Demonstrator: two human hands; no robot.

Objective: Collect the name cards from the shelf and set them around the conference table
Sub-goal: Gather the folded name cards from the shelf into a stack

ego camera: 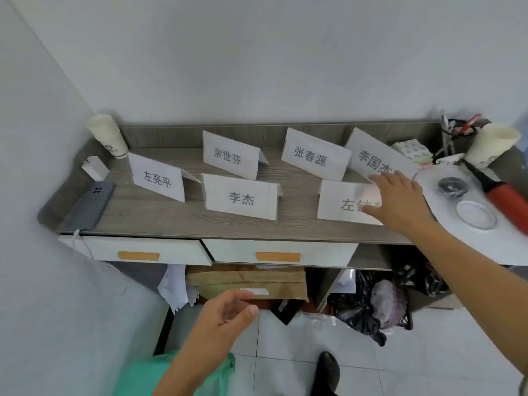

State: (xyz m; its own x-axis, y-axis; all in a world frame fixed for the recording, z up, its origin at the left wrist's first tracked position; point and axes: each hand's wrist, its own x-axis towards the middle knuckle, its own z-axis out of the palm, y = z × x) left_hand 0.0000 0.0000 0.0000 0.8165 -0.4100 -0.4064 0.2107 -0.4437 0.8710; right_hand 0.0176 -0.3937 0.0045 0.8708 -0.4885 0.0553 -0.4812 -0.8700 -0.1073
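Six name cards (241, 197) are being displayed upright on the shelf (171, 224), hemmed by a phone (90, 205), cups (107, 135) and clutter. The front right card (347, 202) is being partly covered by the right hand (397, 200), fingers spread. The left hand (228, 312) is being held loosely open, empty, below the drawers (280, 251).

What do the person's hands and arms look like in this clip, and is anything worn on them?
Both hands are bare: no gloves, rings or watch show on the left hand or the right hand. Both forearms are uncovered as far as the frame shows, with no sleeve visible. A green garment shows below the left forearm.
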